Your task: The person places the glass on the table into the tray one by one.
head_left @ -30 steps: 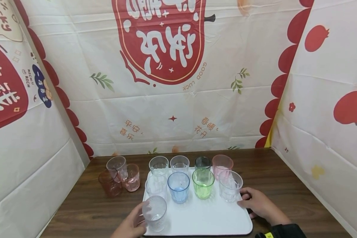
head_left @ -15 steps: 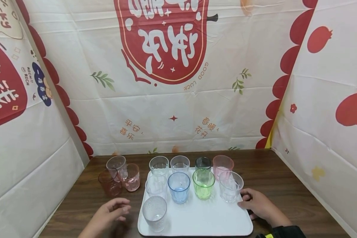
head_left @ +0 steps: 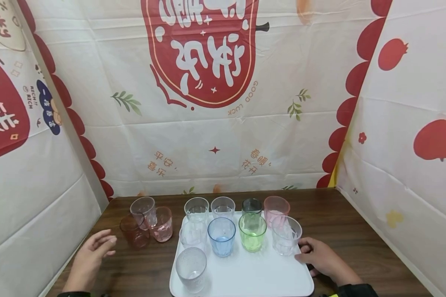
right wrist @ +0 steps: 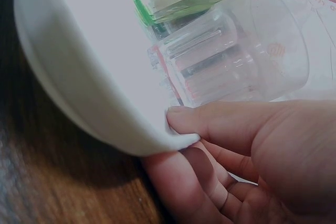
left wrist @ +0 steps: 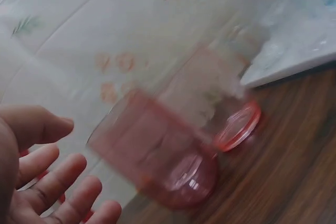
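My left hand (head_left: 91,256) is in the air with loosely bent fingers, holding nothing. Just right of it stands a dark red glass (head_left: 134,235), which the left wrist view shows close to the fingertips. A pink glass (head_left: 162,226) and a clear glass (head_left: 143,206) stand against it. My right hand (head_left: 325,258) pinches the right rim of a white tray (head_left: 260,276), thumb on top and fingers below. Near that thumb is a clear ribbed glass (right wrist: 236,51). Also on the tray are a blue glass (head_left: 221,239), a green glass (head_left: 252,235) and a textured clear glass (head_left: 191,270).
Behind these, a back row holds two clear glasses (head_left: 223,206), a dark grey glass (head_left: 251,206) and a pinkish glass (head_left: 276,208). Another clear glass (head_left: 192,237) is at the tray's left. Printed cloth walls (head_left: 215,173) enclose the wooden table (head_left: 141,272).
My left hand has let go of the textured clear glass, leaving it on the tray, and has moved left to beside the dark red glass. The right hand keeps its grip on the tray.
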